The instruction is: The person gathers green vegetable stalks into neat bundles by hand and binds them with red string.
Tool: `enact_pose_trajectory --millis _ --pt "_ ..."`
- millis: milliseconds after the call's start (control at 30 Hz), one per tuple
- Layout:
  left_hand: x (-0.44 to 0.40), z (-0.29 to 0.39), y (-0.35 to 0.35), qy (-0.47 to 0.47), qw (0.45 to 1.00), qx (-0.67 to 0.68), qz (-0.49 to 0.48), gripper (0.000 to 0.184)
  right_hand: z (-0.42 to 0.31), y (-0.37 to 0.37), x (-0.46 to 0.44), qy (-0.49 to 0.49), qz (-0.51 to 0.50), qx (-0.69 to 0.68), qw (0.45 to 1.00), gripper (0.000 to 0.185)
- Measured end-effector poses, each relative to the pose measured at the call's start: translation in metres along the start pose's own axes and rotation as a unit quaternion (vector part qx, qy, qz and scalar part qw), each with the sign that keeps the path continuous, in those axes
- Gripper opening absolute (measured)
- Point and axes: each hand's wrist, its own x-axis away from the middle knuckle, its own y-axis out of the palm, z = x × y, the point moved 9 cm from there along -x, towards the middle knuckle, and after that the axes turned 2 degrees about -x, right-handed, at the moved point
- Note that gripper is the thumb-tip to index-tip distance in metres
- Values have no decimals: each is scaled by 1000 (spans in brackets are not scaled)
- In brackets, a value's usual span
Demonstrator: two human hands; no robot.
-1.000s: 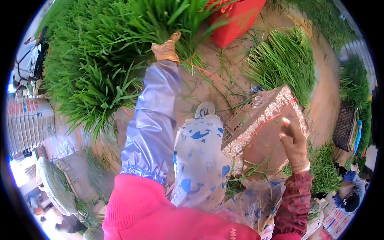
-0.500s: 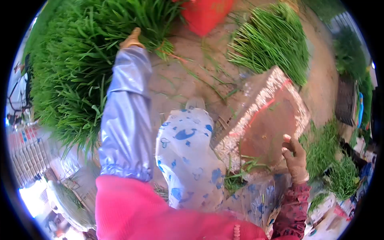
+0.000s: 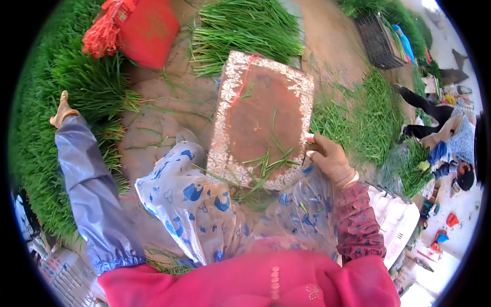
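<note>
My left hand (image 3: pixel 64 110), in a tan glove, reaches out at the left over a large pile of long leafy green stalks (image 3: pixel 38 148). Its visible fingers are stretched out and grip nothing I can see. Beside that hand lies a bundle of the stalks (image 3: pixel 97 84) with red ties at its cut ends. My right hand (image 3: pixel 332 161), gloved with pale fingertips, is at the right edge of a low brown board (image 3: pixel 266 117) with a white floral border. Its thumb and fingers are apart, with nothing between them. Loose green blades (image 3: pixel 268 165) and a red string (image 3: pixel 240 84) lie on the board.
A red bag or box (image 3: pixel 151 33) with a bunch of red ties (image 3: pixel 102 38) sits at upper left. Trimmed stalks (image 3: pixel 248 30) lie beyond the board. A black crate (image 3: pixel 378 41) and another person (image 3: pixel 455 133) are at right. Patterned plastic covers my legs (image 3: pixel 189 199).
The view has swung right, so the board is now central and the red object is at upper left. My left hand stays over the pile; my right hand is now against the board's edge.
</note>
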Motion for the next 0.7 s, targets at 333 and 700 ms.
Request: enact_pose_trajectory --millis 333,700 --pt "204 75 30 413 807 25 -422 59 -23 -26 -20 -45 4 2 999 46" --pt "385 -205 199 -126 541 -339 -759 31 -194 40 -253 -187 -98 141 967 50"
